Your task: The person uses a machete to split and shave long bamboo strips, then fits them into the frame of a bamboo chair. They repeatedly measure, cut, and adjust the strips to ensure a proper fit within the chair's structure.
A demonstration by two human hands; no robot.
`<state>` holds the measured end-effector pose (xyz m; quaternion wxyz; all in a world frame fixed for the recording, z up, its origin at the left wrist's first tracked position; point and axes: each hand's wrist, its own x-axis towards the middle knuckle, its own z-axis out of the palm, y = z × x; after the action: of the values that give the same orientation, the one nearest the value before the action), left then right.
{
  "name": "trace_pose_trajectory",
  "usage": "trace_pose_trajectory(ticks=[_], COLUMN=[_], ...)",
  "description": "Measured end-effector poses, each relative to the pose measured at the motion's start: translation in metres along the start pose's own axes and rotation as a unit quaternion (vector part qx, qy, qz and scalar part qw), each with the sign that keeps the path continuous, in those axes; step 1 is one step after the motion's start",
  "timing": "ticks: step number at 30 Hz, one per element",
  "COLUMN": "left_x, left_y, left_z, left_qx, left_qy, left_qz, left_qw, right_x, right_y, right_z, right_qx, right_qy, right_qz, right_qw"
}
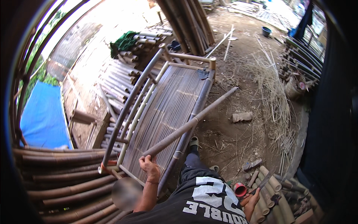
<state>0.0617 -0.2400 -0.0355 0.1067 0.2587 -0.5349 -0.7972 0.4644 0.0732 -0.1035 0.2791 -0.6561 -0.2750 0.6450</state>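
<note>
Low and left of centre, the left hand (149, 167) is clamped round the near end of a long bamboo pole (190, 122). The pole slants up to the right, crossing the side rail of a bamboo bench frame (160, 108) that fills the middle of the frame; its far end sticks out over the bare dirt ground (238, 74) right of centre.

At the lower right, the right hand (250, 201) is closed on the handle of a knife (264, 181), whose blade points up and to the right. Just left of that hand sits a small red cup (239, 189), and cut bamboo pieces (274, 186) lie under and beside the blade. The two hands are well apart, with the person's dark-trousered knee (194, 168) between them.

The bench frame has a slatted seat and curved rails, tilted away toward the upper middle. A stack of thick dark poles (67, 175) lies along the lower left. A blue tarp (43, 115) is at the left edge, and more cut bamboo (119, 82) is piled in the upper left with a green cloth (123, 42) on top. Dry bamboo strips (274, 93) litter the ground at the right, and a blue bucket (266, 31) stands at the upper right.
</note>
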Motion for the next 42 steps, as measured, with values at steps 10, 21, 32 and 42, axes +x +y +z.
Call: trace_pose_trajectory(ticks=[10,21,32,42], left_x=[-0.012,-0.196,-0.207,-0.208], left_y=[0.072,0.090,0.081,0.073], left_z=[0.205,0.368,0.337,0.331], left_qx=[0.084,0.075,0.058,0.054], left_qy=[-0.371,-0.725,-0.732,-0.741], left_qz=[0.389,0.361,0.460,0.436], left_qw=[0.839,0.582,0.500,0.508], right_x=[0.007,-0.157,-0.182,-0.181], right_y=[-0.076,-0.208,-0.211,-0.205], right_z=[0.074,0.164,0.200,0.193], right_qx=[-0.088,-0.168,-0.239,-0.265], right_qy=[-0.115,-0.226,-0.156,-0.160], right_qz=[-0.075,-0.502,-0.590,-0.566], right_qw=[0.987,0.818,0.755,0.764])
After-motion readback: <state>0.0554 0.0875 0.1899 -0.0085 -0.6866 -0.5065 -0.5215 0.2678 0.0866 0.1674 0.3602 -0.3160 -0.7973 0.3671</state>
